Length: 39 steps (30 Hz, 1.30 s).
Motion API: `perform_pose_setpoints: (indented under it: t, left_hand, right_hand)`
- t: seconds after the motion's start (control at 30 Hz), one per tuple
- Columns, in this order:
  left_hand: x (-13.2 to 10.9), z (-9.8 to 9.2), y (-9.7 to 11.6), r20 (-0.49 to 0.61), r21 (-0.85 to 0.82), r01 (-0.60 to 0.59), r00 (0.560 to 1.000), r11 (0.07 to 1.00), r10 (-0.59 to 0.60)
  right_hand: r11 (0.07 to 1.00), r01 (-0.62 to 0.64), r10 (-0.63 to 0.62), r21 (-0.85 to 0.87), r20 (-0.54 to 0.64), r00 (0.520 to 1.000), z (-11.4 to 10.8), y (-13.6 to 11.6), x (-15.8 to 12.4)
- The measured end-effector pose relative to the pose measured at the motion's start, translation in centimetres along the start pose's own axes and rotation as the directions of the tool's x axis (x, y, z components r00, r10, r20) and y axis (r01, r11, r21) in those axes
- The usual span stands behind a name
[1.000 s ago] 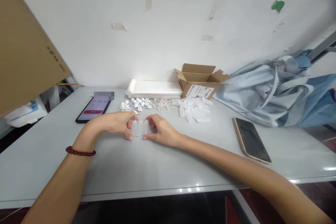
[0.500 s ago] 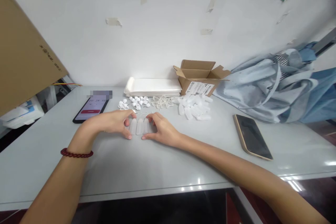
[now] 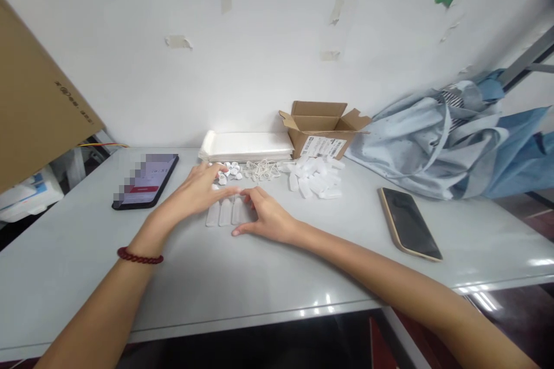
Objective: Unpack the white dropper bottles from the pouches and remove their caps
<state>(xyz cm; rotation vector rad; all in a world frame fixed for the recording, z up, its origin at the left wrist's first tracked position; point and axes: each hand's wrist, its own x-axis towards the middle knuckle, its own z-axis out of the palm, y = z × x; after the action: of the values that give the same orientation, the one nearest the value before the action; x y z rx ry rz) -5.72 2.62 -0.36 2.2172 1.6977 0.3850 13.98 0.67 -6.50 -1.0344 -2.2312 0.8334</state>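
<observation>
Three small translucent plastic bottles (image 3: 225, 215) lie side by side on the grey table, their upper ends partly covered by my hands. My left hand (image 3: 201, 190) stretches over them toward a cluster of small white caps (image 3: 231, 172), thumb and fingers apart; its fingertips are at the caps' left side. My right hand (image 3: 268, 216) rests at the right end of the row. Its thumb is near the bottom and its fingers near the top of the rightmost bottle, spread apart, and the palm side hides part of that bottle.
Behind the caps lie a stack of white packets (image 3: 251, 147) and thin white pieces (image 3: 262, 170). More translucent bottles (image 3: 314, 176) are heaped before an open carton (image 3: 322, 132). One phone (image 3: 149, 181) lies left, another (image 3: 409, 223) right, near a blue cloth bag (image 3: 415, 138).
My left hand has left the bottles' left side and moved up and forward over the caps. My right hand stays by the row. The view has shifted slightly.
</observation>
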Motion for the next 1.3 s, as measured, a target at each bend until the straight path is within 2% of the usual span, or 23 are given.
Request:
perform_pose_setpoints:
  t: [0.1,0.17,0.27,0.37,0.47,0.6,0.73,0.83,0.93,1.0,1.1,1.2,1.3]
  left_hand:
    - [0.8,1.3,0.8,-0.141,-0.065,-0.038,0.990,0.997,0.028]
    - [1.4,1.9,1.1,-0.181,-0.073,-0.082,0.981,0.994,0.068]
    - [2.4,2.7,1.1,-0.205,-0.010,-0.157,0.967,0.988,0.151]
    - [3.6,3.4,0.8,-0.200,0.057,-0.250,0.946,0.967,0.256]
    - [4.5,3.9,0.6,-0.176,0.088,-0.292,0.936,0.952,0.304]
    - [5.1,4.4,0.6,-0.143,0.095,-0.266,0.950,0.959,0.278]
    - [5.4,4.4,0.7,-0.145,0.101,-0.251,0.954,0.963,0.264]
    - [5.3,4.1,0.9,-0.242,0.087,-0.244,0.935,0.966,0.258]
    - [4.9,3.7,1.5,-0.395,0.032,-0.258,0.884,0.966,0.249]
    - [4.4,3.5,1.9,-0.492,-0.040,-0.275,0.842,0.961,0.220]
    - [3.8,3.3,2.4,-0.587,-0.237,-0.239,0.808,0.942,0.057]
    - [3.5,3.5,2.4,-0.592,-0.456,-0.206,0.796,0.866,-0.122]
    - [3.4,3.7,2.3,-0.540,-0.635,-0.226,0.814,0.738,-0.215]
  right_hand:
    - [1.000,-0.003,0.003,0.022,0.006,1.000,-0.5,0.2,0.0]
    - [0.999,0.011,-0.010,0.032,-0.019,1.000,-1.1,0.3,0.1]
    - [0.999,0.029,-0.030,-0.015,-0.130,0.991,-2.2,0.9,0.5]
    - [0.989,0.012,-0.053,-0.147,-0.278,0.959,-3.9,2.0,1.0]
    - [0.932,-0.019,-0.120,-0.363,-0.356,0.927,-6.0,3.5,1.3]
    - [0.820,-0.141,-0.079,-0.555,-0.354,0.932,-8.7,5.0,1.4]
    - [0.781,-0.184,-0.029,-0.597,-0.330,0.943,-10.1,5.5,1.4]
    - [0.775,-0.194,0.001,-0.602,-0.305,0.952,-10.3,5.4,1.4]
    - [0.739,-0.210,0.033,-0.640,-0.277,0.960,-10.4,5.0,1.4]
    - [0.694,-0.239,0.056,-0.679,-0.280,0.958,-10.4,4.6,1.3]
    - [0.647,-0.262,0.102,-0.716,-0.260,0.960,-10.5,4.0,1.1]
    - [0.618,-0.263,0.146,-0.741,-0.221,0.964,-10.4,3.6,1.0]
    - [0.581,-0.270,0.163,-0.768,-0.215,0.963,-10.1,3.6,1.1]
